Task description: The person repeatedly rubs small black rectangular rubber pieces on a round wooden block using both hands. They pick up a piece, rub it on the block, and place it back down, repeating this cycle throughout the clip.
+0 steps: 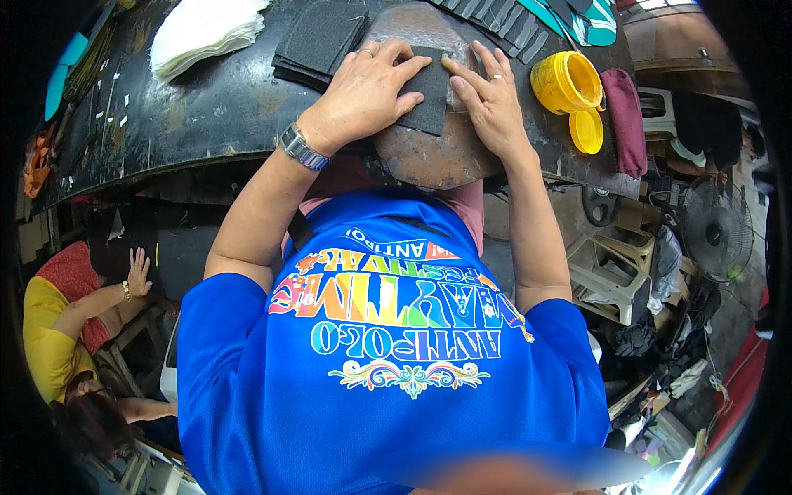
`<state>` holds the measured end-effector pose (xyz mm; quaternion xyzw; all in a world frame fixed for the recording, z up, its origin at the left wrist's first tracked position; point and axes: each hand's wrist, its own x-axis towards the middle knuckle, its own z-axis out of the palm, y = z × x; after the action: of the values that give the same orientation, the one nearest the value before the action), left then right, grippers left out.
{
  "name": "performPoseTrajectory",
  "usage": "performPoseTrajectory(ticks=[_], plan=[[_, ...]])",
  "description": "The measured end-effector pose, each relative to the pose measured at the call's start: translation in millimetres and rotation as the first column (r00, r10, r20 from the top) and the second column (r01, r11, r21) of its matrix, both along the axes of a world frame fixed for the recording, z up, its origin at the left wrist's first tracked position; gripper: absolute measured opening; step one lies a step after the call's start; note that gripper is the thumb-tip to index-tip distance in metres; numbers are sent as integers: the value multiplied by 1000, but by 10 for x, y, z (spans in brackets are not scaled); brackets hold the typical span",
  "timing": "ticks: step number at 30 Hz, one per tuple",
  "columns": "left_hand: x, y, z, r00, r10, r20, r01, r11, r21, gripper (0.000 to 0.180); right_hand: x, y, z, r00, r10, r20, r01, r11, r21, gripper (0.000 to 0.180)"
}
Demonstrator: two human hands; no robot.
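A dark grey rectangular piece of felt-like material (pixel 426 97) lies on a worn brown board (pixel 437 157) at the table's near edge. My left hand (pixel 363 92) rests over the piece's left side, its index finger and thumb stretched across the surface. At the right edge of the piece is my right hand (pixel 493 99), fingers apart, with index finger and thumb tips by that edge. Clear, shiny film (pixel 412 31) covers part of the board beyond and beside the piece. Left of my left hand sits a stack of similar dark grey pieces (pixel 318 41).
An open yellow tub (pixel 566 82) stands to the right, its yellow lid (pixel 586 132) leaning beside it. A maroon cloth (pixel 624 124) lies at the table's right edge. White sheets (pixel 206 33) are stacked at far left. Another person in yellow (pixel 49 318) sits at lower left.
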<state>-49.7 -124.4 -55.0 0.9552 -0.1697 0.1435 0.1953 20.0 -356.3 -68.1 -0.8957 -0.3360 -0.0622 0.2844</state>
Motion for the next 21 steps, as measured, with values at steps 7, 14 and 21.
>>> performPoseTrajectory(ticks=[7, 14, 21], plan=[[15, 21, 9, 1000, -9, -26, 9, 1000, -3, 52, -353, -152, 166, 960, 126, 248, -85, 982, -170, 32], [37, 26, -33, 1000, -9, 13, 9, 1000, -18, 48, -724, -173, 215, 923, 198, 329, -124, 965, -232, 35], [22, -107, -118, 985, 138, 107, -131, 989, -75, 41, -824, -228, 303, 967, 233, 107, -237, 971, 28, 26]])
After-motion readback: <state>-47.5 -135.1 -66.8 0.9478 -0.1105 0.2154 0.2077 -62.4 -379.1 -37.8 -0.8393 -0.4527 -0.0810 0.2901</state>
